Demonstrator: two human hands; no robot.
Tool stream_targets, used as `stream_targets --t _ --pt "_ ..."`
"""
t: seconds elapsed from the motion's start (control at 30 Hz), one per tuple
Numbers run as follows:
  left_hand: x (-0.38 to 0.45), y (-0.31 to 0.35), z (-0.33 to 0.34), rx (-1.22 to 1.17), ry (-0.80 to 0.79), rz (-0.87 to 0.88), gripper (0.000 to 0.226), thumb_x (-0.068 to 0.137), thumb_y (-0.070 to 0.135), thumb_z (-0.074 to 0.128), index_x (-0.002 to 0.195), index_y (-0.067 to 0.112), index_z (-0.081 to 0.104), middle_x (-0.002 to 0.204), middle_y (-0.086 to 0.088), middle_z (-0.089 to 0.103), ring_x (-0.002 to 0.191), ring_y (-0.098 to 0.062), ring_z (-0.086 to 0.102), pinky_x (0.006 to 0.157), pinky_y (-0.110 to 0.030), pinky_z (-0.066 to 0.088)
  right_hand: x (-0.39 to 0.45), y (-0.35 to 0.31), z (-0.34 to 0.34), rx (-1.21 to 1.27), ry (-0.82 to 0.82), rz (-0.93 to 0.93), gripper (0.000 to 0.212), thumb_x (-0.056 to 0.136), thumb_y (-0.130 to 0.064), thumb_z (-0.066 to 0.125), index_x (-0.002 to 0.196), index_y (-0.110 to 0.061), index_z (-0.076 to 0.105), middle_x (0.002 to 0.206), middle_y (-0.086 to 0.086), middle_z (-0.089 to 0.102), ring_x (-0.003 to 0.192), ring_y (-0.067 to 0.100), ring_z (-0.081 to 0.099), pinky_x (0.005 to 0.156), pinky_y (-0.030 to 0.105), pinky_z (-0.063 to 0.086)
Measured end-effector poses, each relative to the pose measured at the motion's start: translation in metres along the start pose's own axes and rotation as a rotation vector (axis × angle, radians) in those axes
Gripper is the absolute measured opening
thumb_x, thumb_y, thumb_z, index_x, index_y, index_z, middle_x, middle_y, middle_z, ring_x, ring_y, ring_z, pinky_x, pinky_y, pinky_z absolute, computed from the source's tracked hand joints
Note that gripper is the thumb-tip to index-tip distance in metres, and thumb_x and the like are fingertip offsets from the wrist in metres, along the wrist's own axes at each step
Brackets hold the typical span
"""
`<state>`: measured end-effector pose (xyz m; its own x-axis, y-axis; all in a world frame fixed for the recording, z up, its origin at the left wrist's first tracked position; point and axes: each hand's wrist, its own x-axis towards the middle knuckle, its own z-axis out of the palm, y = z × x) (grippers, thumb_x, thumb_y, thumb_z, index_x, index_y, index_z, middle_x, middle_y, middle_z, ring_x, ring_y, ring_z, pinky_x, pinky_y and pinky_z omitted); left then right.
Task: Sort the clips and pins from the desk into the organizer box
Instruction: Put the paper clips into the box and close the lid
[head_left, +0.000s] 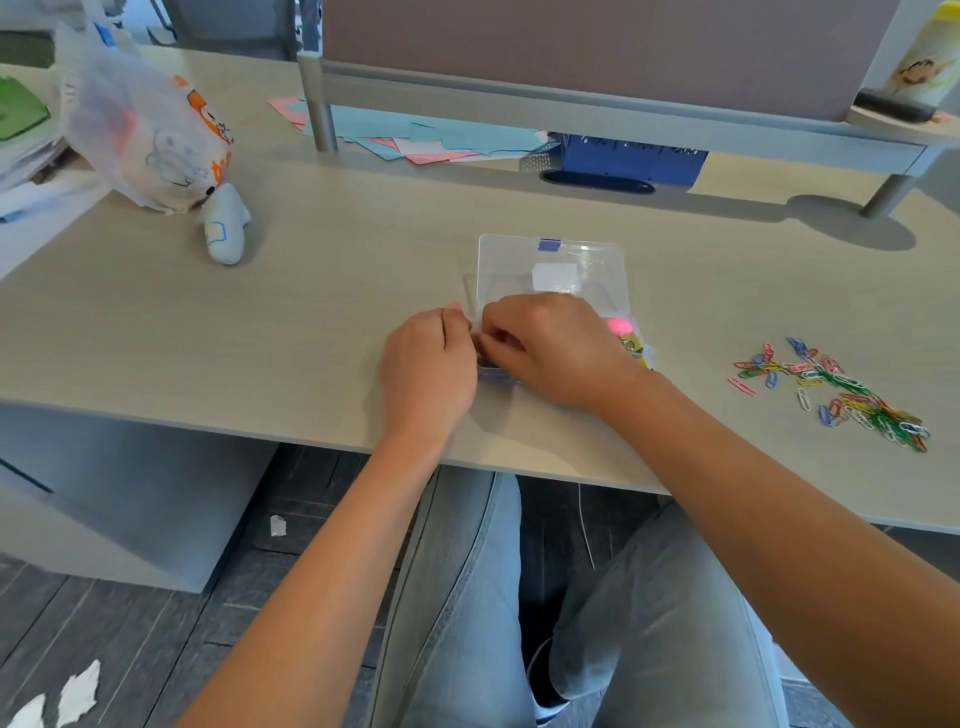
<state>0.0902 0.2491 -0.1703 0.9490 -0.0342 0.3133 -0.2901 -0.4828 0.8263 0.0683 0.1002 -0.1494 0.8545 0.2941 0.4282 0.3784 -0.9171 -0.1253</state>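
Observation:
A clear plastic organizer box (524, 260) stands on the desk near the front edge, its lid raised with a blue latch at the top. Pink and yellow items (623, 332) show in its right compartment. My left hand (428, 364) and my right hand (545, 348) meet at the box's front left corner, fingers pinched together over something small that they hide. A heap of coloured paper clips (831, 389) lies on the desk to the right, apart from both hands.
A plastic bag (140, 135) and a small grey plush toy (226, 226) sit at the back left. Blue and pink paper sheets (426, 137) lie under the raised shelf, beside a blue box (634, 156). The desk's front edge runs just below my wrists.

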Motion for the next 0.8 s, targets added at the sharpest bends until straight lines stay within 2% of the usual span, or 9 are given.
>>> stream_targets --t 0.17,0.33,0.47,0.63,0.73,0.8 --pt "0.002 -0.002 0.001 -0.001 0.017 0.001 0.045 0.103 0.024 0.034 0.072 0.008 0.062 0.065 -0.003 0.061 0.068 -0.024 0.057 0.065 -0.042 0.044 0.006 0.001 -0.001 -0.007 0.005 0.0 0.039 0.102 -0.046 0.043 0.073 -0.021 0.052 0.065 -0.009 0.047 0.057 0.018 0.045 0.054 0.033 0.041" --pt "0.003 0.0 -0.001 -0.069 0.06 -0.066 0.042 0.103 0.021 0.034 0.092 0.01 0.074 0.086 -0.007 0.07 0.087 -0.026 0.062 0.079 -0.039 0.047 0.009 -0.001 -0.001 -0.037 0.037 0.008 0.035 0.103 -0.042 0.042 0.074 -0.023 0.042 0.066 -0.008 0.046 0.059 0.021 0.042 0.055 0.031 0.031" --pt "0.003 0.0 -0.001 -0.081 0.073 -0.077 0.041 0.103 0.022 0.036 0.097 0.012 0.075 0.09 -0.007 0.072 0.091 -0.024 0.063 0.084 -0.038 0.048 0.008 -0.002 0.0 -0.07 0.066 0.024 0.033 0.105 -0.04 0.037 0.078 -0.021 0.043 0.07 -0.006 0.05 0.062 0.026 0.051 0.054 0.035 0.04" --pt "0.003 -0.001 0.0 -0.071 0.074 -0.048 0.041 0.103 0.022 0.036 0.093 0.009 0.073 0.085 -0.007 0.07 0.086 -0.024 0.063 0.08 -0.039 0.048 0.004 -0.001 -0.004 -0.06 0.134 0.094 0.035 0.105 -0.038 0.035 0.083 -0.015 0.05 0.071 -0.005 0.051 0.063 0.031 0.054 0.053 0.036 0.039" --pt "0.001 -0.001 0.002 -0.023 0.066 0.012 0.035 0.101 0.024 0.038 0.092 0.006 0.067 0.087 -0.006 0.067 0.085 -0.023 0.06 0.079 -0.044 0.048 -0.005 0.007 -0.008 0.055 0.19 0.206 0.037 0.106 -0.034 0.037 0.085 -0.01 0.056 0.069 -0.001 0.059 0.063 0.029 0.056 0.057 0.042 0.048" --pt "0.001 -0.001 0.004 0.009 0.058 0.03 0.032 0.101 0.024 0.039 0.094 0.008 0.066 0.092 -0.005 0.067 0.087 -0.022 0.059 0.078 -0.042 0.047 -0.013 0.011 -0.011 0.202 0.201 0.28 0.035 0.105 -0.029 0.041 0.086 -0.008 0.06 0.07 0.004 0.064 0.065 0.027 0.06 0.061 0.042 0.05"
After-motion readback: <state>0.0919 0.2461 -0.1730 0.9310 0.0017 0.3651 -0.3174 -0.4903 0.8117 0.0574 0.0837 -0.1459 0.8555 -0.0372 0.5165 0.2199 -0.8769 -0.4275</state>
